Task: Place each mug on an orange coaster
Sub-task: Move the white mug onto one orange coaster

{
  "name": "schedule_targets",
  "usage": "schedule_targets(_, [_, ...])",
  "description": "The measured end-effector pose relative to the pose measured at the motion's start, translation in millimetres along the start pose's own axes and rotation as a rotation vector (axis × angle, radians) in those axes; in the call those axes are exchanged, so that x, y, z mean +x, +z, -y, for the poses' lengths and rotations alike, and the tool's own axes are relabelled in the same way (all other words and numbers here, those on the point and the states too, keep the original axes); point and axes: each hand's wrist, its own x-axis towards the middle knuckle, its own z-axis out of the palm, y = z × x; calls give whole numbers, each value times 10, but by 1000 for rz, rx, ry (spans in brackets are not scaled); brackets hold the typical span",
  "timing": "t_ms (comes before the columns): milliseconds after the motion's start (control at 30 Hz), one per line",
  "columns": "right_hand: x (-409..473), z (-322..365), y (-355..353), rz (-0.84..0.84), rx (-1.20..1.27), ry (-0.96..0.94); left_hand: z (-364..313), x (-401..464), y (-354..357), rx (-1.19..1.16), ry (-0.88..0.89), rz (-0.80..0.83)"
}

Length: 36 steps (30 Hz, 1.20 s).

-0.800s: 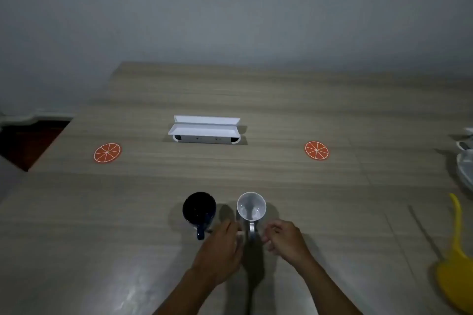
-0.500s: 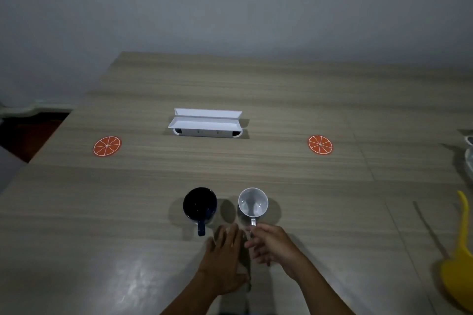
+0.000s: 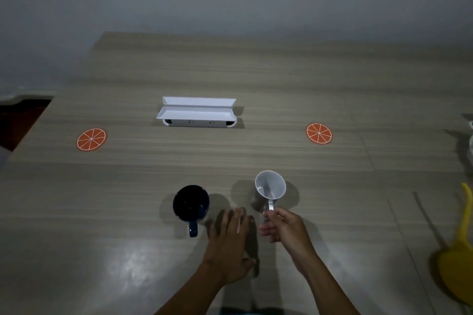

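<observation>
A dark blue mug (image 3: 190, 203) stands upright on the wooden table (image 3: 230, 71), its handle pointing toward me. My left hand (image 3: 230, 240) lies flat on the table just right of that handle, fingers spread, holding nothing. My right hand (image 3: 280, 225) grips the handle of a white mug (image 3: 270, 185), which hangs tilted above the table over its shadow. Two orange-slice coasters lie farther back: the left coaster (image 3: 91, 139) and the right coaster (image 3: 319, 133), both bare.
A white open box (image 3: 195, 112) sits at the table's middle, between the coasters. A yellow paddle-shaped object (image 3: 458, 263) lies at the right edge. White items (image 3: 470, 146) peek in at the far right. The table's left edge drops off past the left coaster.
My right hand has closed on the white mug's handle and lifted it, tilting it and shifting it right. My left hand has settled flat beside the blue mug.
</observation>
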Motion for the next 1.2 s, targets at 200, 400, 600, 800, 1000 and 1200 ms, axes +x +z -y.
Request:
schedule_targets(200, [215,174,-329,-115,11,-71,-145,491,-213,14,17,7])
schedule_targets(400, [591,382,-634,-202,48,-88,-257,1100,-430,23,25,-2])
schedule_targets(600, [943,586,-838,-261,52,-107,-313,1601,-512,-16,-45,156])
schedule_targets(800, [1262,640,-986,-311,61,-113,-267,1767,-446,-34,-81,299])
schedule_targets(1000, [1512,722,-1035,-371,65,-157,-269,1762,-447,-62,-82,285])
schedule_targets(1200, [1761,900,-1149,-402,49,-221,-289,1706,-395,-38,-68,183])
